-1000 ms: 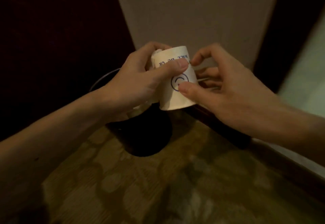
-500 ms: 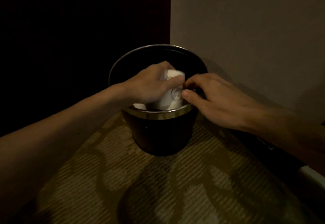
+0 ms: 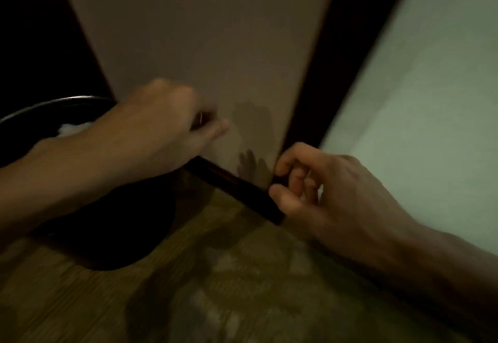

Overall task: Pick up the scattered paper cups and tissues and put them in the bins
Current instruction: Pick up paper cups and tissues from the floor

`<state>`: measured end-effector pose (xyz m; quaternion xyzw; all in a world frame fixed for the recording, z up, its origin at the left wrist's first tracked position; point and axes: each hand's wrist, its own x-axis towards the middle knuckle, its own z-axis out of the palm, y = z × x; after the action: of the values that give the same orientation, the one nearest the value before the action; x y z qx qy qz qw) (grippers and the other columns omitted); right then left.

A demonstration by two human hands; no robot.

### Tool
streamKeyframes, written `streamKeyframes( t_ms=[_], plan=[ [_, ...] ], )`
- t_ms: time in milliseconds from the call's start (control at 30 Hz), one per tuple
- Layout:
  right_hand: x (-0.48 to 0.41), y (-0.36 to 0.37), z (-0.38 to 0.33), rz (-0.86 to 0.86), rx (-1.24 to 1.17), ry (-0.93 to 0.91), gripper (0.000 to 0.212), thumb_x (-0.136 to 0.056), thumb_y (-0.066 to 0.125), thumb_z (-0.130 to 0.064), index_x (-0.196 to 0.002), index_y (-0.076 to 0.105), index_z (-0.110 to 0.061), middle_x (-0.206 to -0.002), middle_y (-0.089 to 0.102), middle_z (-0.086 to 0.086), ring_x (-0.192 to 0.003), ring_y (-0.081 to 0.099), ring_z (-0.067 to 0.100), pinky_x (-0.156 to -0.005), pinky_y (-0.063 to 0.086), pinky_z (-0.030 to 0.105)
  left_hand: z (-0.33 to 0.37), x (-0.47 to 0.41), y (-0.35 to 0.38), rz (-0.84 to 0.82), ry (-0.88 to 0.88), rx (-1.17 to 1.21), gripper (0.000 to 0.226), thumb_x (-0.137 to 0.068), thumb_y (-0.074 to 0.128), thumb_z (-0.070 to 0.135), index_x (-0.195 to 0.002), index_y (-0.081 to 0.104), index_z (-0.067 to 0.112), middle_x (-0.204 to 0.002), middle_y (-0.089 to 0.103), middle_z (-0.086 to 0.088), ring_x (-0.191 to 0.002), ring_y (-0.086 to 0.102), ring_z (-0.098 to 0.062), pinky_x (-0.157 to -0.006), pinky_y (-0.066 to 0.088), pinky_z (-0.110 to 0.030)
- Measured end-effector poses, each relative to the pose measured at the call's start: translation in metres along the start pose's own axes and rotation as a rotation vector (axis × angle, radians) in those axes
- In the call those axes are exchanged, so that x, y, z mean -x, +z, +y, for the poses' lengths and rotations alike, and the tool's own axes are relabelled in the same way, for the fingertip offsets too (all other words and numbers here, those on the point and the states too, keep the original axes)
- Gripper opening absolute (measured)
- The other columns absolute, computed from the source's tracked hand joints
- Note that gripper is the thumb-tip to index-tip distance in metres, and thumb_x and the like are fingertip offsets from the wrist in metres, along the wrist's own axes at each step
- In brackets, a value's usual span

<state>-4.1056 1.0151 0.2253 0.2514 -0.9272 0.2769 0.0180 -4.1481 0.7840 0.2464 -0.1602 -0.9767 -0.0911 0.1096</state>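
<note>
Left grip (image 3: 161, 127) mid-frame, blurred, can't tell its state; right grip (image 3: 323, 197) loosely curled, empty; bin (image 3: 54, 101) far left.

Round black bin (image 3: 116, 235), silver rim; white crumpled tissue (image 3: 72, 128); olive-brown carpet (image 3: 229, 275), pale blotched pattern; beige wall panel (image 3: 202, 33).

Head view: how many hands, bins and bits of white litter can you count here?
Hands: 2 (left hand, right hand)
Bin: 1
White scrap showing inside the bin: 1, too dim to tell cup from tissue
Total: 4
</note>
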Motion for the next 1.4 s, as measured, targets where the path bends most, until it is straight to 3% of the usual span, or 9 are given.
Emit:
streamKeyframes(
  t_ms=[67,200,433,667,833,967,1067,1200,1400],
  plan=[
    [0.051,-0.039,0.020,0.060,-0.002,0.074,0.024,-0.081,0.048,-0.059,-0.088,0.051,-0.036,-0.082,0.060,-0.016,-0.071,0.058,0.005,-0.058,0.048,0.027,0.063,-0.024,-0.013,0.089,0.148,0.078,0.049,-0.092,0.041,0.054,-0.063,0.053,0.017,-0.053,0.051,0.002,-0.051,0.050,-0.012,-0.052,0.044,-0.038],
    [0.174,-0.108,0.060,0.089,0.014,0.246,0.023,-0.085,0.054,-0.056,-0.082,0.048,-0.035,-0.072,0.057,-0.011,-0.062,0.055,0.012,-0.051,0.042,0.022,0.224,-0.048,-0.026,0.116,0.555,0.152,0.044,-0.084,0.044,0.054,-0.059,0.049,0.018,-0.049,0.043,0.005,-0.048,0.045,-0.010,-0.048,0.033,-0.028],
    [0.412,-0.160,0.127,0.285,0.022,0.653,0.027,-0.079,0.059,-0.054,-0.082,0.056,-0.028,-0.063,0.053,-0.004,-0.054,0.048,0.008,-0.049,0.038,0.020,0.484,-0.016,0.047,-0.167,1.097,0.171,0.039,-0.093,0.052,0.042,-0.061,0.043,0.022,-0.053,0.045,0.007,-0.054,0.049,-0.009,-0.046,0.029,-0.025],
    [0.610,-0.128,0.181,0.469,-0.032,1.115,0.014,-0.080,0.063,-0.042,-0.075,0.059,-0.029,-0.069,0.058,-0.004,-0.060,0.053,0.008,-0.056,0.044,0.023,0.670,0.097,0.166,-0.508,1.297,0.282,0.043,-0.092,0.050,0.048,-0.062,0.031,0.024,-0.063,0.033,0.006,-0.067,0.041,-0.020,-0.061,0.033,-0.031],
    [0.715,-0.104,0.223,0.543,-0.067,1.389,0.006,-0.085,0.067,-0.035,-0.085,0.063,-0.031,-0.071,0.061,-0.008,-0.065,0.055,0.003,-0.058,0.042,0.017,0.755,0.151,0.239,-0.918,1.245,0.291,0.039,-0.097,0.043,0.056,-0.072,0.049,0.026,-0.081,0.054,0.004,-0.088,0.061,-0.022,-0.071,0.045,-0.034],
    [0.789,-0.105,0.241,0.635,0.000,1.607,0.006,-0.086,0.068,-0.029,-0.089,0.064,-0.026,-0.075,0.060,-0.011,-0.069,0.055,0.007,-0.063,0.042,0.028,0.810,0.192,0.266,-1.089,1.118,0.365,0.037,-0.099,0.044,0.051,-0.108,0.066,0.022,-0.112,0.065,-0.004,-0.108,0.059,-0.025,-0.087,0.048,-0.037],
    [0.840,-0.117,0.258,0.692,0.045,1.746,0.026,-0.086,0.067,-0.036,-0.107,0.060,-0.023,-0.101,0.059,-0.003,-0.091,0.056,0.015,-0.079,0.050,0.039,0.844,0.220,0.279,-1.171,1.054,0.391,0.037,-0.100,0.044,0.050,-0.115,0.063,0.022,-0.116,0.065,-0.003,-0.106,0.060,-0.023,-0.091,0.049,-0.041],
    [0.893,-0.136,0.294,0.807,0.132,1.863,0.060,-0.085,0.067,-0.046,-0.131,0.045,-0.015,-0.130,0.047,0.007,-0.120,0.045,0.023,-0.098,0.040,0.041,0.892,0.245,0.302,-1.272,0.939,0.383,0.039,-0.100,0.038,0.055,-0.106,0.061,0.025,-0.105,0.065,0.000,-0.100,0.061,-0.021,-0.089,0.050,-0.042],
    [0.953,-0.135,0.347,0.757,-0.226,1.928,0.091,-0.078,0.069,-0.060,-0.147,0.028,-0.017,-0.149,0.037,0.008,-0.135,0.039,0.027,-0.109,0.036,0.047,0.978,0.273,0.334,-1.371,0.644,0.548,0.051,-0.100,0.033,0.058,-0.126,0.055,0.021,-0.111,0.058,0.003,-0.103,0.054,-0.018,-0.086,0.041,-0.032]
  ],
)
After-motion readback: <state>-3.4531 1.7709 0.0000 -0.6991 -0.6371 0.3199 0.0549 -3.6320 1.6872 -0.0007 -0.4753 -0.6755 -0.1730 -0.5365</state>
